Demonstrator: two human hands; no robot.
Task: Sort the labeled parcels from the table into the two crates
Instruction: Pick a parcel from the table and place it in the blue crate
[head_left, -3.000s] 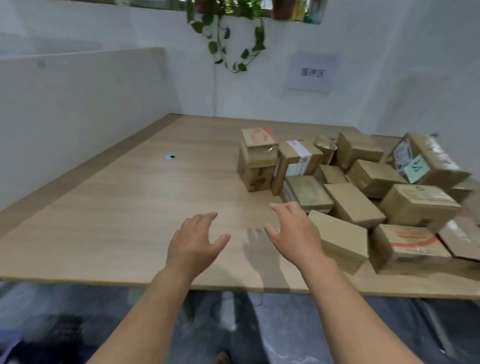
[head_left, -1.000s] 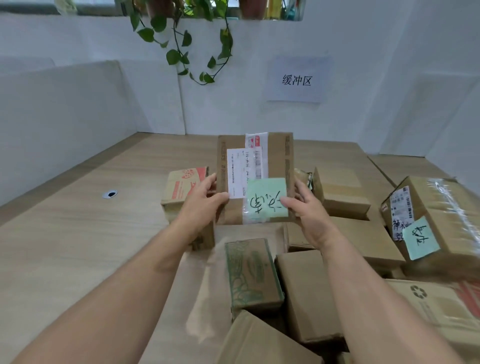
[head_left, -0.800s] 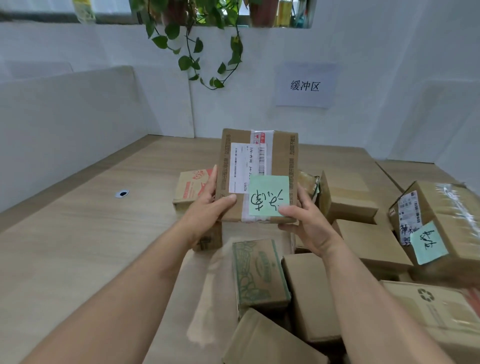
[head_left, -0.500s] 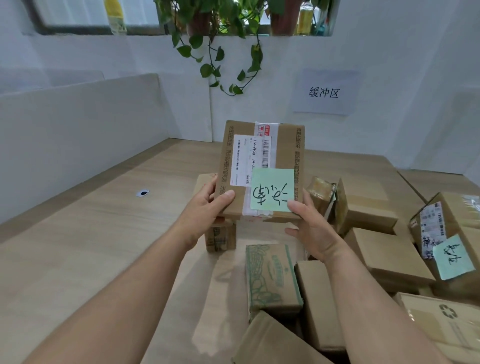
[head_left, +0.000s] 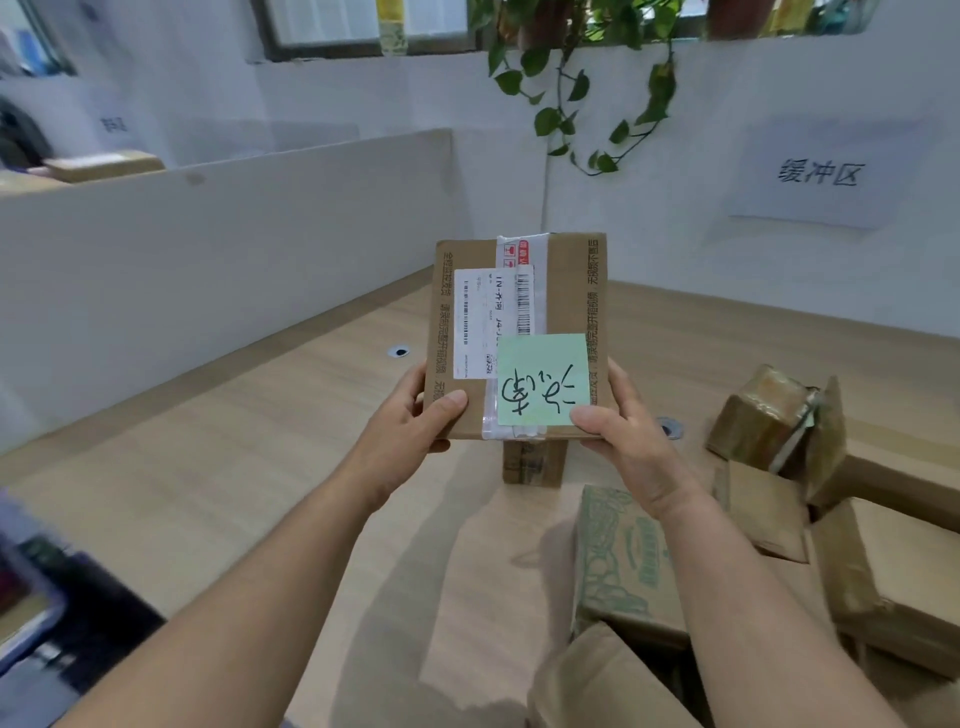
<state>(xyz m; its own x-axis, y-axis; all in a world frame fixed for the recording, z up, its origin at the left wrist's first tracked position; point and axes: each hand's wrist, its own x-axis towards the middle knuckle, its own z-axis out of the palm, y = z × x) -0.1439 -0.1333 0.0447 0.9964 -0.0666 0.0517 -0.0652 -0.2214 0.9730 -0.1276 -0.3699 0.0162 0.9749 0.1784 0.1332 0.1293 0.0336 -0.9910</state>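
Note:
I hold a flat brown cardboard parcel (head_left: 566, 291) upright in front of me, above the wooden table (head_left: 234, 467). It carries a white shipping label and a green sticky note (head_left: 543, 384) with handwriting. My left hand (head_left: 410, 421) grips its lower left edge, thumb on the front face. My right hand (head_left: 623, 431) grips the lower right corner, thumb on the sticky note. More brown parcels (head_left: 769, 514) lie piled at the right. No crate is plainly in view.
A parcel with green print (head_left: 618, 561) lies below my right wrist. A small box (head_left: 532, 460) stands under the held parcel. White partition walls (head_left: 208, 249) bound the table at left and back. A plant (head_left: 576, 78) hangs above. Blurred dark items (head_left: 31, 597) sit off the table's left edge.
Three seconds ago both hands were empty over the table. Since then they have picked up the parcel and raised it. My view has swung left, shifting the pile toward the right edge.

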